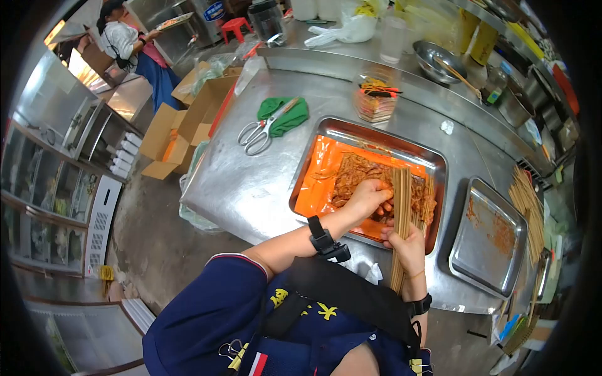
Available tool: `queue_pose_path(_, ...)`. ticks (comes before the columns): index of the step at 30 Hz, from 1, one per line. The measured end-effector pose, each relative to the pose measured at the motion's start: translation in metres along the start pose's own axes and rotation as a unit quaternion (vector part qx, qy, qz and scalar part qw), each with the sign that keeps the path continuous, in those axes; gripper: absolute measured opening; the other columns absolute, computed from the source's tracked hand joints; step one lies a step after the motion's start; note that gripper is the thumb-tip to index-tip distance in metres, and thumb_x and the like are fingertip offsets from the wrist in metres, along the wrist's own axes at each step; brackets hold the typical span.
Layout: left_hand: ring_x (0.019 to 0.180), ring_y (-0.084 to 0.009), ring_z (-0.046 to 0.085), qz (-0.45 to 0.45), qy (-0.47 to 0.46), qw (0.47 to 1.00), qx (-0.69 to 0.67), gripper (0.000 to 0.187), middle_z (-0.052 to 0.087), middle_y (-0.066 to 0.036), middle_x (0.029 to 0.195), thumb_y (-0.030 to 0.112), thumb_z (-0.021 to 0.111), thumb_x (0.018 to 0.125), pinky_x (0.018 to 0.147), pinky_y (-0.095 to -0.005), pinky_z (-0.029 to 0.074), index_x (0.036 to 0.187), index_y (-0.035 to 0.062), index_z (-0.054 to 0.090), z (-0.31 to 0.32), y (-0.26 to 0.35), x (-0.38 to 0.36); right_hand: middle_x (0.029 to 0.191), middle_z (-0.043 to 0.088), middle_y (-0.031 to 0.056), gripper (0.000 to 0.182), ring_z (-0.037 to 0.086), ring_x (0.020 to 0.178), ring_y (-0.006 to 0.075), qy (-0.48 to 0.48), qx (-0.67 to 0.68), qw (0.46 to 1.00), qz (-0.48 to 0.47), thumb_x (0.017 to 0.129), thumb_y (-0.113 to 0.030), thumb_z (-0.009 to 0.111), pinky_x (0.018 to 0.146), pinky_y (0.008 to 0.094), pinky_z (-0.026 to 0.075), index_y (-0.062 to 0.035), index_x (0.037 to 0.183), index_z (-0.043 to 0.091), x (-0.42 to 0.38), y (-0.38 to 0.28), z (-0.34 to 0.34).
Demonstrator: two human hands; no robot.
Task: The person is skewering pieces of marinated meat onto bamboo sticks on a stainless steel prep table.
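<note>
A bundle of bamboo skewers (401,207) is gripped in my right hand (409,247), its fingers wrapped round the lower part. The bundle stands nearly lengthwise over the right side of a metal tray (443,163). Inside the tray, thin slices of marinated meat (360,172) lie on orange sauce (318,188). My left hand (370,197) is just left of the skewers, low over the meat, with fingers curled together and stained orange. What its fingertips hold is hidden. More meat shows right of the bundle.
Scissors (257,135) lie against a green cloth (285,116) at the table's left. A clear container (376,103) stands behind the tray. To the right are a sauce-smeared tray (489,241) and loose skewers (527,210). Another person (135,47) carries a dish at far left, near cardboard boxes (188,128).
</note>
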State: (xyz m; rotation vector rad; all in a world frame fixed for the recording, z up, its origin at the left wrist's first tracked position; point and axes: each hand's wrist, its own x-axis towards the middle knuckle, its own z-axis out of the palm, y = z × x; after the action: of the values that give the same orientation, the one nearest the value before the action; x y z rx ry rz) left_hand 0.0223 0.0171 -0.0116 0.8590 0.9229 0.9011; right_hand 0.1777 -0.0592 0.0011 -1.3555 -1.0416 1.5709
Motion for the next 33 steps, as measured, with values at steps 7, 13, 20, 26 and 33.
queue_pose_path(7, 0.061, -0.0093, 0.058, 0.011, -0.011, 1.0, -0.003, 0.016, 0.061, -0.003, 0.073, 0.018, 0.052, 0.088, 0.051, -0.0202, 0.045, 0.085, 0.0038, 0.057, -0.002, -0.002, -0.001, 0.085, 0.063, 0.0099, 0.02, 0.063, 0.073, 0.0149, 0.005, 0.011, 1.0, 0.0, 0.083, -0.004, 0.057, 0.061, 0.0239, 0.052, 0.0031, 0.102, 0.054, -0.002, -0.006, 0.002)
queue_pose_path(13, 0.066, -0.0091, 0.059, 0.006, -0.02, 0.999, -0.029, 0.013, 0.06, -0.002, 0.078, 0.019, 0.051, 0.089, 0.052, -0.0193, 0.044, 0.092, 0.0062, 0.055, -0.006, -0.002, -0.005, 0.086, 0.064, 0.0114, 0.02, 0.064, 0.073, 0.0168, 0.006, 0.029, 1.0, 0.005, 0.085, -0.009, 0.057, 0.061, 0.0248, 0.053, 0.0024, 0.101, 0.054, -0.002, -0.005, -0.001)
queue_pose_path(20, 0.064, -0.0096, 0.058, 0.009, -0.006, 0.999, -0.038, 0.014, 0.062, -0.005, 0.079, 0.019, 0.053, 0.089, 0.053, -0.021, 0.045, 0.095, 0.0061, 0.054, -0.005, -0.003, -0.006, 0.086, 0.064, 0.0119, 0.018, 0.064, 0.074, 0.0167, 0.015, 0.031, 0.999, -0.004, 0.084, -0.006, 0.056, 0.06, 0.025, 0.053, 0.0028, 0.1, 0.054, -0.003, -0.005, 0.0)
queue_pose_path(26, 0.062, -0.0101, 0.058, 0.037, 0.008, 0.999, -0.039, 0.014, 0.062, -0.006, 0.077, 0.017, 0.053, 0.089, 0.053, -0.0215, 0.046, 0.096, 0.0049, 0.052, -0.01, -0.008, -0.008, 0.086, 0.063, 0.0121, 0.018, 0.064, 0.072, 0.0164, 0.04, 0.021, 0.999, -0.007, 0.081, -0.003, 0.055, 0.059, 0.0244, 0.053, 0.0034, 0.098, 0.054, -0.003, -0.003, 0.004)
queue_pose_path(33, 0.064, -0.0115, 0.059, 0.027, 0.027, 0.998, 0.046, 0.02, 0.061, -0.007, 0.08, 0.021, 0.054, 0.088, 0.051, -0.0213, 0.046, 0.098, 0.0035, 0.051, -0.015, -0.004, -0.012, 0.08, 0.063, 0.0122, 0.016, 0.064, 0.065, 0.0158, 0.028, -0.023, 0.999, 0.019, 0.079, -0.003, 0.056, 0.055, 0.0246, 0.053, 0.0035, 0.093, 0.054, 0.002, -0.002, 0.002)
